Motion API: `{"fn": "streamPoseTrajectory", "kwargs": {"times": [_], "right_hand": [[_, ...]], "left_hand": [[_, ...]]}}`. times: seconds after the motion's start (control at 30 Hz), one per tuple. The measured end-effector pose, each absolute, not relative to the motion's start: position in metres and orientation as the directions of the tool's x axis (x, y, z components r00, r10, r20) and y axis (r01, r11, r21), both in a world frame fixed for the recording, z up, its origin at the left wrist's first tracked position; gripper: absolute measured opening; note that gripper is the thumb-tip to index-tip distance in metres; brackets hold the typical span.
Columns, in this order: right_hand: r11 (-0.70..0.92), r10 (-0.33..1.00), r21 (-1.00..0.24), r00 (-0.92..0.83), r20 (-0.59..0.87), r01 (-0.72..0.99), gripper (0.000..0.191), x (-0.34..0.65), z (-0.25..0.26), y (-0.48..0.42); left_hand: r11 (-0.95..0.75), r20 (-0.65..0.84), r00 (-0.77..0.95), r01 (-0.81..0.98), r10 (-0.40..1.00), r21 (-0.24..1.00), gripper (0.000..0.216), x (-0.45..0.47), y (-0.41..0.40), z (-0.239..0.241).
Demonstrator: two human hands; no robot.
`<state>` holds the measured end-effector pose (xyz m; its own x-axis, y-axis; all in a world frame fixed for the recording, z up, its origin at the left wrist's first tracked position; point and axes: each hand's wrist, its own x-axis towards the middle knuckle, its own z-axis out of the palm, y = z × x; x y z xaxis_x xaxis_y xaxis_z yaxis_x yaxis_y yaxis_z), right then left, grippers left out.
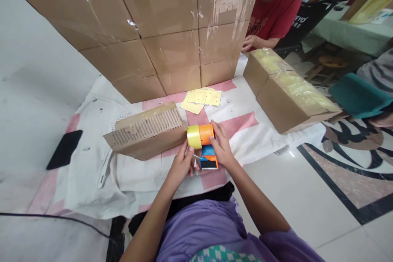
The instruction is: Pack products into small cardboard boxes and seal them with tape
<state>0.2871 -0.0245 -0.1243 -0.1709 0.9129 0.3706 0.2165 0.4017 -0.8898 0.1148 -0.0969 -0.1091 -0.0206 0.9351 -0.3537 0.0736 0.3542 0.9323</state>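
An orange and blue tape dispenser [209, 150] is between my hands, over the near part of the cloth-covered table. My right hand [221, 143] grips its orange side. My left hand [183, 159] closes on the yellow roll of tape [193, 137], which sits partly off the orange hub. A clear strip of tape hangs near my left fingers. Left of my hands lies a cardboard box [150, 133] with a row of pale stripes along its top. Yellow paper sheets [202, 97] lie just beyond the dispenser.
A tall wall of taped cartons [168, 28] stands at the back. Taped boxes [288, 94] occupy the table's right side. A person in a red shirt [273, 16] stands behind them. A black flat object [64, 149] lies at the left, near a pale blade-like tool [105, 170].
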Motion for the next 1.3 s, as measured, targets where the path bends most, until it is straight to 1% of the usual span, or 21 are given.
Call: {"fn": "streamPoseTrajectory", "kwargs": {"times": [0.07, 0.13, 0.23, 0.3, 0.37, 0.43, 0.5, 0.57, 0.67, 0.8, 0.87, 0.93, 1.1, 1.3], "right_hand": [[0.363, 0.931, -0.909, -0.113, 0.347, 0.205, 0.055, 0.285, -0.125, -0.024], [0.328, 0.944, -0.924, -0.079, 0.319, 0.196, 0.055, 0.284, -0.127, -0.023], [0.309, 0.951, -0.931, -0.066, 0.302, 0.194, 0.055, 0.284, -0.129, -0.022], [0.310, 0.951, -0.932, -0.075, 0.301, 0.189, 0.055, 0.284, -0.129, -0.022], [0.315, 0.949, -0.931, -0.083, 0.304, 0.183, 0.055, 0.284, -0.129, -0.023], [0.326, 0.945, -0.927, -0.095, 0.313, 0.184, 0.054, 0.284, -0.129, -0.024], [0.340, 0.939, -0.922, -0.116, 0.323, 0.185, 0.054, 0.284, -0.129, -0.026], [0.356, 0.932, -0.917, -0.137, 0.335, 0.182, 0.054, 0.284, -0.129, -0.027], [0.378, 0.924, -0.908, -0.141, 0.356, 0.179, 0.053, 0.285, -0.128, -0.030], [0.401, 0.915, -0.897, -0.140, 0.379, 0.187, 0.052, 0.289, -0.121, -0.038], [0.419, 0.906, -0.886, -0.151, 0.395, 0.198, 0.052, 0.291, -0.116, -0.044], [0.442, 0.895, -0.872, -0.162, 0.415, 0.210, 0.053, 0.292, -0.111, -0.050], [0.498, 0.867, -0.829, -0.183, 0.464, 0.256, 0.054, 0.290, -0.102, -0.059], [0.608, 0.794, -0.735, -0.216, 0.569, 0.300, 0.061, 0.291, -0.094, -0.063]], "left_hand": [[0.380, -0.383, 0.023, 0.072, 0.924, 0.922, 0.082, 0.114, -0.103, -0.108], [0.370, -0.376, 0.033, 0.125, 0.926, 0.921, 0.074, 0.114, -0.109, -0.108], [0.332, -0.324, -0.072, 0.246, 0.943, 0.911, 0.056, 0.111, -0.116, -0.108], [0.335, -0.306, -0.140, 0.294, 0.942, 0.895, 0.050, 0.108, -0.118, -0.108], [0.320, -0.276, -0.172, 0.342, 0.946, 0.883, 0.047, 0.103, -0.119, -0.106], [0.266, -0.185, -0.222, 0.429, 0.957, 0.863, 0.045, 0.098, -0.117, -0.102], [0.186, -0.052, -0.264, 0.512, 0.963, 0.839, 0.043, 0.093, -0.113, -0.097], [0.089, 0.043, -0.226, 0.543, 0.973, 0.835, 0.040, 0.090, -0.107, -0.093], [-0.033, 0.109, -0.125, 0.493, 0.986, 0.869, 0.032, 0.090, -0.098, -0.090], [-0.073, 0.123, -0.178, 0.262, 0.976, 0.962, 0.027, 0.096, -0.094, -0.090], [-0.098, 0.136, -0.202, 0.188, 0.970, 0.977, 0.026, 0.099, -0.095, -0.088], [-0.133, 0.167, -0.199, 0.173, 0.966, 0.976, 0.024, 0.101, -0.097, -0.085], [-0.213, 0.247, -0.160, 0.201, 0.956, 0.956, 0.022, 0.101, -0.098, -0.076], [-0.139, 0.143, -0.029, 0.109, 0.989, 0.984, 0.027, 0.100, -0.102, -0.069]]}}
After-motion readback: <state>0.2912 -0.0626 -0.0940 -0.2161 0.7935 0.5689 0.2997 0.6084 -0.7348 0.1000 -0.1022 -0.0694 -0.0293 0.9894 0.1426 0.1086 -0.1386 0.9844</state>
